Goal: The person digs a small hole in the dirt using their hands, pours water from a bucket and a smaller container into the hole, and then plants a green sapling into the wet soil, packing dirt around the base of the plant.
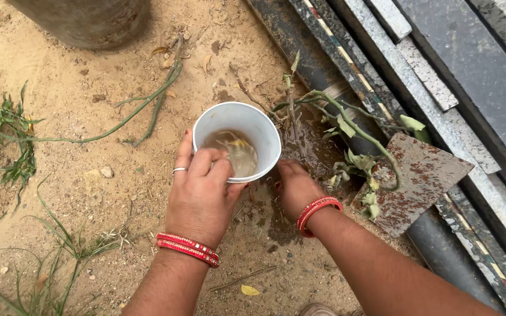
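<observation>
**White cup held over wet sandy ground**

The left hand (pixel 200 193) grips the rim of a white cup (pixel 238 140) holding murky water. Just beside it the right hand (pixel 296 188) presses flat on wet soil (pixel 276 225), fingers under the cup. Beyond stands a thin leafy cutting (pixel 293 111), then stone slabs (pixel 469 88)

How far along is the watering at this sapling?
Done: the soil at the sapling is dark and wet. In hand: the left hand grips the white cup, the right hand rests on the wet ground. Left: muddy water remains in the cup.
</observation>
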